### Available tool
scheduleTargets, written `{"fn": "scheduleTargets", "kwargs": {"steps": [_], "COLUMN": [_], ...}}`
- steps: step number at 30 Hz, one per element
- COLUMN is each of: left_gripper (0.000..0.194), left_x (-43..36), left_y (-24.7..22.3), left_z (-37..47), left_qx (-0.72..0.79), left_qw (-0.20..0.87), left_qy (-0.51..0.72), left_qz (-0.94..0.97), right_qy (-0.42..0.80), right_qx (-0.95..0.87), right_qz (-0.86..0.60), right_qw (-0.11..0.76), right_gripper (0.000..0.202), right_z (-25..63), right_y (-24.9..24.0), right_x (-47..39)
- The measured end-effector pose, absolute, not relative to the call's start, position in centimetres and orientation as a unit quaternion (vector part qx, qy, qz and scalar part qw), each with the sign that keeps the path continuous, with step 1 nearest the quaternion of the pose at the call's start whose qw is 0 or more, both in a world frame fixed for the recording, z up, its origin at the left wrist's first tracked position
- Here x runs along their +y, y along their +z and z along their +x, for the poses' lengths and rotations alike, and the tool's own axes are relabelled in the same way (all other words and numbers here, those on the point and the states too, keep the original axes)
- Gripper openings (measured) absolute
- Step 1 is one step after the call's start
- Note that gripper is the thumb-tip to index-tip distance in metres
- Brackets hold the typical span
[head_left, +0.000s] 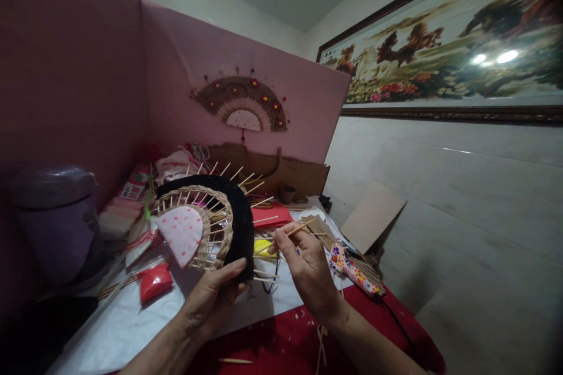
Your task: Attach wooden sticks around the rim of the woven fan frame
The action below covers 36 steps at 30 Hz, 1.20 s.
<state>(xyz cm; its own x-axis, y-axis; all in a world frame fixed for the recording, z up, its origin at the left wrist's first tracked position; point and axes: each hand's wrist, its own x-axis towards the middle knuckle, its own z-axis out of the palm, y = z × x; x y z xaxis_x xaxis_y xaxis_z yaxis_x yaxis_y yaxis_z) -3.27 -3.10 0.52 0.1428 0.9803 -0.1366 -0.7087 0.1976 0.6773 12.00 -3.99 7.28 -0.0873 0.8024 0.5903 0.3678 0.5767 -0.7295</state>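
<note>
My left hand (211, 296) is closed on the lower right end of a handmade fan (240, 217), thumb on its black band. The fan is tilted and has thin sticks spreading out past the band, a woven tan ring and a white half-round centre (182, 231) with pink dots. Just right of the fan, my right hand (310, 266) pinches a thin wooden stick (301, 227) between thumb and fingers. That stick points up to the right. A dark cord hangs near the fan's lower sticks.
A finished-looking brown fan (240, 94) hangs on the pink board. Around me lie a red packet (155, 282), a flower-patterned glue gun (356, 272), red paper (272, 215), yellow material (264, 247) and cardboard (373, 217). A lilac bin (55, 234) stands left; a loose stick (235, 361) lies in front.
</note>
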Motion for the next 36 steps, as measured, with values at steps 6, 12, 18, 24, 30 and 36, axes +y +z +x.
{"fn": "scheduleTargets", "kwargs": {"steps": [6, 12, 18, 24, 30, 36], "left_gripper": [0.018, 0.019, 0.011, 0.012, 0.011, 0.011], "left_x": [-3.1, -3.2, -3.3, -3.4, -3.6, -3.6], "left_y": [0.8, 0.5, 0.9, 1.2, 1.5, 1.5], "left_z": [-3.2, -3.2, -3.0, -2.8, -2.6, -2.4], "left_qx": [0.291, 0.294, 0.304, 0.323, 0.332, 0.322], "left_qw": [0.723, 0.717, 0.713, 0.71, 0.709, 0.702], "left_qy": [0.586, 0.592, 0.596, 0.587, 0.587, 0.599], "left_qz": [0.223, 0.222, 0.212, 0.215, 0.207, 0.21], "right_qy": [0.219, 0.279, 0.296, 0.324, 0.305, 0.263], "right_qx": [-0.698, -0.668, -0.678, -0.647, -0.656, -0.681], "right_qz": [-0.401, -0.379, -0.344, -0.31, -0.28, -0.262], "right_qw": [0.551, 0.577, 0.579, 0.616, 0.631, 0.632], "right_gripper": [0.024, 0.027, 0.027, 0.026, 0.023, 0.021], "right_z": [11.8, 11.5, 11.9, 12.1, 12.5, 13.0], "right_y": [7.1, 6.8, 6.5, 5.2, 4.2, 3.7], "right_x": [-4.0, -3.6, -2.8, -2.1, -2.0, -2.1]}}
